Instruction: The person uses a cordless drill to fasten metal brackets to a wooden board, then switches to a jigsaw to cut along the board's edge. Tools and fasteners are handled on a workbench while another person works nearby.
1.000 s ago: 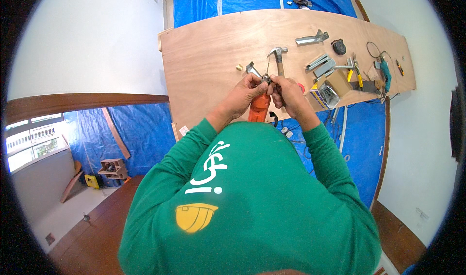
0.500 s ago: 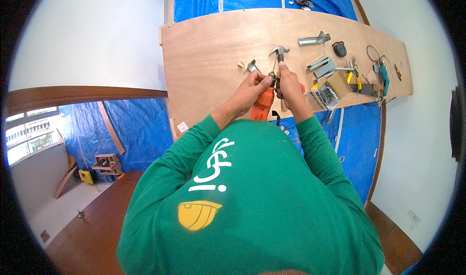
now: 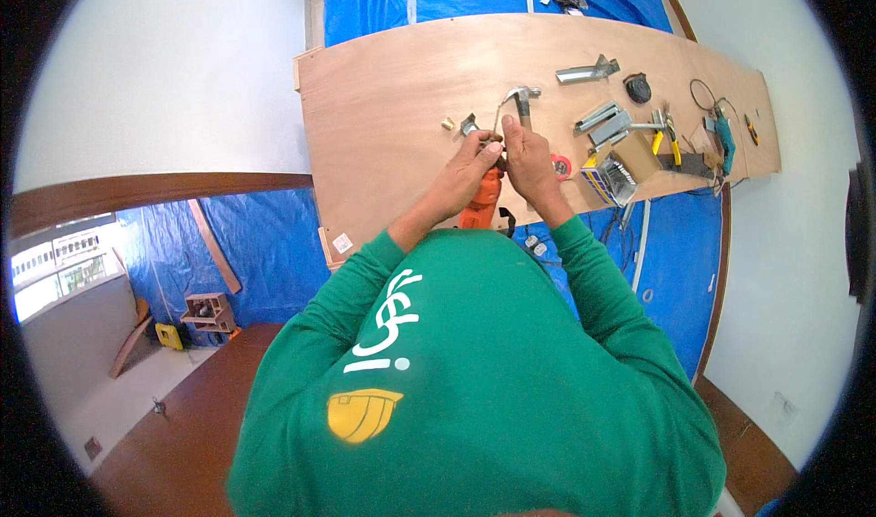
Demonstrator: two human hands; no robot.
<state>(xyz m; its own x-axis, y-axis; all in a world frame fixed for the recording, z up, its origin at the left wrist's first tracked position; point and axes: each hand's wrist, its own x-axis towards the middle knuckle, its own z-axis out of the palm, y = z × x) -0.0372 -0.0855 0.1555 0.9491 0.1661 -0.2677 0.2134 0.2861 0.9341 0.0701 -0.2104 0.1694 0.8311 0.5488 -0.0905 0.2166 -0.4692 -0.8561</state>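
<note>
Right hand: shifted left over the table since the earlier frame, exposing more of the red tape roll; thumb now raised, fingers curled beside the front end of the orange drill; whether it grips anything cannot be told.
Left hand: fingers closed on the drill's front end.
Drill position: between the torso and the table's near edge, partly hidden by the left hand; drill bit points away from the wearer.
Claw hammer: on the table, head beyond the right thumb, handle mostly concealed; contact with the right hand not determinable.
Step in hand: judged to be close work at the drill's front end, 2 hands engaged.
Next move: judged to call for a steady left hold, drill body kept from turning, right fingers placed precisely around the bit's base.
</note>
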